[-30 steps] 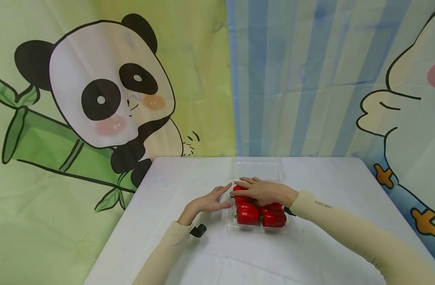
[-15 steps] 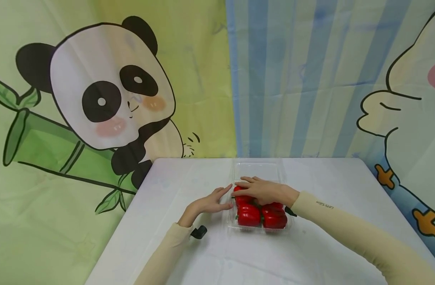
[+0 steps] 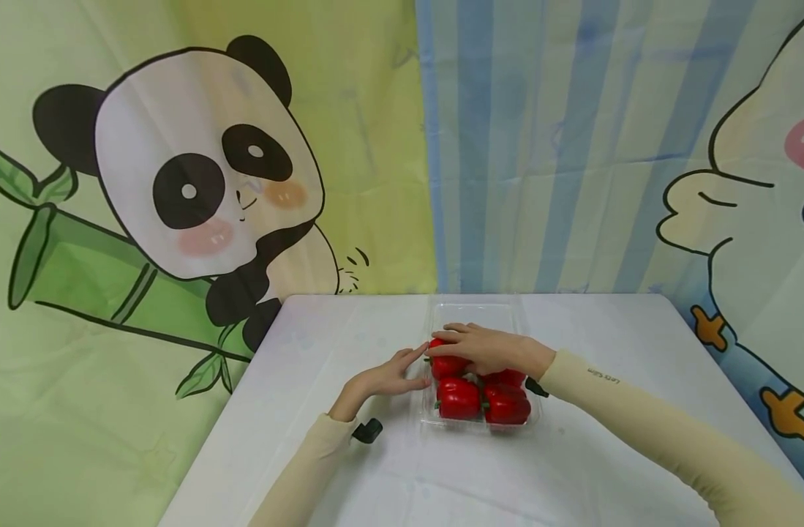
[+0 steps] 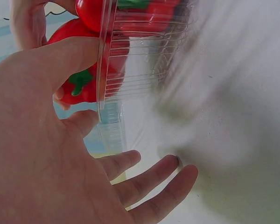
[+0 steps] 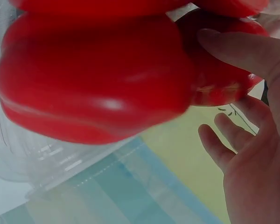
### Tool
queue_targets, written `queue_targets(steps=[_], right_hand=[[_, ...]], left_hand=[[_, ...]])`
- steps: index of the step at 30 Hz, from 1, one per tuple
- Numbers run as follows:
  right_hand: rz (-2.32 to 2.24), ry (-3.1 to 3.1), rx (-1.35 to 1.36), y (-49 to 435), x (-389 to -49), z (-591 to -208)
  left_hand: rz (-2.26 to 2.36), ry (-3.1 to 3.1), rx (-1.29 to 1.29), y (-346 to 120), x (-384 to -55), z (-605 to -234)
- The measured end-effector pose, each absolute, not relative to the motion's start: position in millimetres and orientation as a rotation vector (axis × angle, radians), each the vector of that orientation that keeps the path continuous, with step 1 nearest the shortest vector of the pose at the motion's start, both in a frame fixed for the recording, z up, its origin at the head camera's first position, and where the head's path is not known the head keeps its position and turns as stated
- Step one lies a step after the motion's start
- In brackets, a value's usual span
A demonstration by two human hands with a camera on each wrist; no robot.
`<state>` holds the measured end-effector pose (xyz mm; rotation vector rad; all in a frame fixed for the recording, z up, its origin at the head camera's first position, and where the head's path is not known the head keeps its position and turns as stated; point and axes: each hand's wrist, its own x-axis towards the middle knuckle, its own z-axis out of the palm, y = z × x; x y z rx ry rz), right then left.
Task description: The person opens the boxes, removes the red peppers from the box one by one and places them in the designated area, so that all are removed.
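Red bell peppers sit in a clear plastic clamshell box (image 4: pixel 147 60), among them the front-left pepper (image 3: pixel 459 400) and front-right pepper (image 3: pixel 507 405). My right hand (image 3: pixel 492 350) reaches over the box and grips the back-left bell pepper (image 3: pixel 446 366), thumb on one side and fingers on the other. In the right wrist view that pepper (image 5: pixel 217 74) stands partly behind a nearer one. My left hand (image 3: pixel 390 377) is at the box's left side, thumb and index finger touching its rim. The other left fingers stretch out beside the wall, holding nothing. My right hand partly covers the back-right pepper (image 3: pixel 507 378).
The box's clear lid (image 3: pixel 477 316) lies folded back toward the far edge of the white table (image 3: pixel 349 468). Behind the table hangs a cartoon curtain (image 3: pixel 375 146). A black wrist camera (image 3: pixel 367 430) sits by my left cuff.
My right hand has raised the back-left bell pepper slightly, and more of the front-left one shows below it. The left hand has stayed at the box's rim.
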<state>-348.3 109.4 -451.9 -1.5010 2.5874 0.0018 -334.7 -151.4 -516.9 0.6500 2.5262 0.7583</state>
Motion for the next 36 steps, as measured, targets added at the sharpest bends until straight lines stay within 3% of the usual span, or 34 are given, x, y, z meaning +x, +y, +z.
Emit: queue_targets(steps=[21,36], right_hand=[[-0.091,2.704,-1.481,119.2,-355.4,-428.2],[-0.198,2.903,-1.196,133.7,-360.3,-421.2]], left_hand=[[0.769,2.508,0.640,-149.3,-330.6,-510.6],[0.795,2.506,0.664,-150.3,-333.0,-511.8]])
